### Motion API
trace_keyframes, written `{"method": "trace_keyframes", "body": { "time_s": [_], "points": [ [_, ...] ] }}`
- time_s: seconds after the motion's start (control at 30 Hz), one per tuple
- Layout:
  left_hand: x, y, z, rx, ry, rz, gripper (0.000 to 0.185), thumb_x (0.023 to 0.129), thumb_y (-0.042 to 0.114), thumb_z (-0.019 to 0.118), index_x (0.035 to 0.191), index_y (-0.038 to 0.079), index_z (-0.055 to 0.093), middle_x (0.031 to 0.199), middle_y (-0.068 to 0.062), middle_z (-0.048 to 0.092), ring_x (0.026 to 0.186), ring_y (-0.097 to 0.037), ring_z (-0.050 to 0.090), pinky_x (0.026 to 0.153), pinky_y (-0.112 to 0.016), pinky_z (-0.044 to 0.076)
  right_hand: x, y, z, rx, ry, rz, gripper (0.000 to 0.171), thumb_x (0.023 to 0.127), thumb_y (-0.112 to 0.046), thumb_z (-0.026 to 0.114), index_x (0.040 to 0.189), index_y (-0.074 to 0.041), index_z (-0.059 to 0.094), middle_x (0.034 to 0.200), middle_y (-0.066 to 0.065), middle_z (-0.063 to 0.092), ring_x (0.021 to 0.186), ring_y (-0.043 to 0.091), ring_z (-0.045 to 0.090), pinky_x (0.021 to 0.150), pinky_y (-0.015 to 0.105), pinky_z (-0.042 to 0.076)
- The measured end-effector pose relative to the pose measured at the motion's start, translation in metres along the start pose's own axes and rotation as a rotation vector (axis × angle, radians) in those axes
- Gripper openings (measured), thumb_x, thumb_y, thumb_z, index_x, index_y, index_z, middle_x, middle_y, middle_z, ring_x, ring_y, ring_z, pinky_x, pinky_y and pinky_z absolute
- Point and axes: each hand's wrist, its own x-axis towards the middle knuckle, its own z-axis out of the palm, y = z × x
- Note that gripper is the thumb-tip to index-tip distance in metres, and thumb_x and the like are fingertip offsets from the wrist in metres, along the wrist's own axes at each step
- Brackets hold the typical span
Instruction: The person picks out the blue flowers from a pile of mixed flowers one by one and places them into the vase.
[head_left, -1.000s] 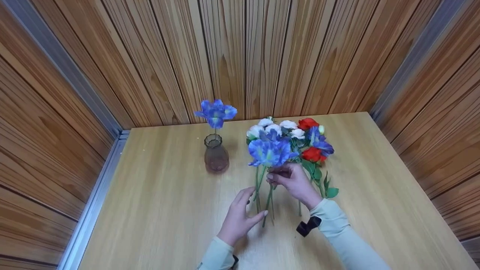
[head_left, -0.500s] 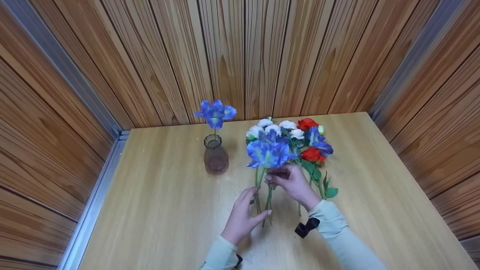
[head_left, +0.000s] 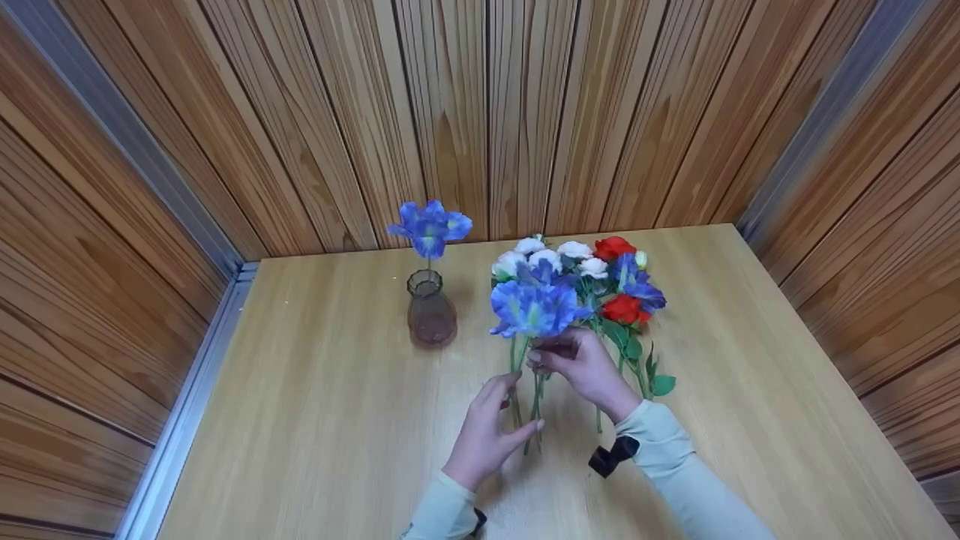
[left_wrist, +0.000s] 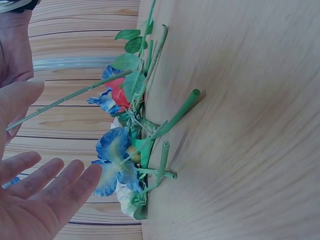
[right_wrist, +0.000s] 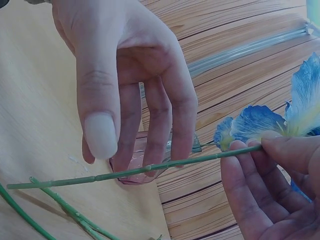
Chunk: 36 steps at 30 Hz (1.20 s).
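Observation:
My right hand (head_left: 589, 367) pinches the green stem (right_wrist: 195, 161) of a blue iris (head_left: 531, 307) just below its bloom, between thumb and fingertips. The stem slants down above the table. My left hand (head_left: 486, 435) is beside the lower stem, thumb and fingers spread apart; in the right wrist view its fingers pass behind the stem, with the thumb in front, apart from it. In the left wrist view another blue iris (left_wrist: 117, 155) lies among the flowers behind. A tinted glass vase (head_left: 433, 321) stands left of the hands, holding one upright blue flower (head_left: 430, 229).
A bunch of flowers lies right of the vase: white roses (head_left: 575, 250), red roses (head_left: 625, 308) and a blue flower (head_left: 636, 283), with green leaves (head_left: 634, 349). The wooden table (head_left: 315, 420) is bounded by plank walls (head_left: 450, 112) behind and at both sides.
The held iris has shifted slightly left with my right hand. My left hand has moved a little to the right and up toward the stem.

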Motion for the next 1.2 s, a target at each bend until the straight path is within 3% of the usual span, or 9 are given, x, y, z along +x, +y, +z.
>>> {"method": "trace_keyframes", "body": {
  "time_s": [0.17, 0.43, 0.63, 0.8, 1.2],
  "points": [
    [0.0005, 0.0005, 0.0003, 0.004, -0.003, 0.002, 0.067, 0.082, 0.042, 0.072, 0.138, 0.017, 0.045, 0.131, 0.002, 0.049, 0.113, -0.014, 0.053, 0.089, -0.035, 0.051, -0.001, -0.0032, 0.0012, 0.0, -0.004, 0.019, 0.021, 0.09, -0.001, 0.064, 0.11, 0.002, 0.064, 0.1, 0.023, 0.065, 0.091, 0.039, 0.065, 0.083, 0.039, 0.054],
    [0.0008, 0.0006, 0.0014, -0.014, -0.002, 0.017, 0.066, 0.081, 0.023, 0.078, 0.137, 0.01, 0.046, 0.131, 0.001, 0.05, 0.113, -0.016, 0.053, 0.088, -0.037, 0.052, -0.0015, -0.0049, 0.0015, -0.002, -0.016, 0.03, 0.024, 0.09, -0.001, 0.063, 0.115, 0.001, 0.063, 0.103, 0.025, 0.064, 0.093, 0.037, 0.065, 0.083, 0.039, 0.054],
    [0.0, 0.0035, 0.0014, -0.023, -0.015, -0.027, 0.063, 0.081, 0.022, 0.078, 0.135, 0.016, 0.048, 0.128, 0.001, 0.052, 0.111, -0.016, 0.055, 0.088, -0.033, 0.052, -0.0028, -0.0063, 0.0031, 0.002, -0.028, 0.027, 0.029, 0.09, -0.002, 0.064, 0.119, 0.001, 0.061, 0.106, 0.026, 0.063, 0.095, 0.036, 0.064, 0.085, 0.039, 0.053],
    [-0.0001, 0.0055, 0.0018, -0.039, -0.026, -0.05, 0.058, 0.081, 0.025, 0.077, 0.132, 0.015, 0.051, 0.124, 0.002, 0.053, 0.107, -0.017, 0.056, 0.086, -0.033, 0.052, -0.0037, -0.0068, 0.0053, 0.007, -0.038, 0.001, 0.025, 0.09, -0.002, 0.064, 0.115, 0.001, 0.062, 0.103, 0.028, 0.063, 0.093, 0.038, 0.064, 0.085, 0.041, 0.053],
    [0.0011, 0.0091, 0.004, -0.149, -0.06, -0.133, 0.043, 0.083, 0.018, 0.076, 0.12, 0.02, 0.056, 0.11, 0.007, 0.057, 0.096, -0.027, 0.061, 0.081, -0.031, 0.054, -0.0043, -0.0084, 0.0065, 0.016, -0.037, 0.02, 0.026, 0.09, -0.004, 0.065, 0.116, -0.002, 0.062, 0.101, 0.02, 0.065, 0.094, 0.037, 0.064, 0.085, 0.041, 0.053]
  ]
}}
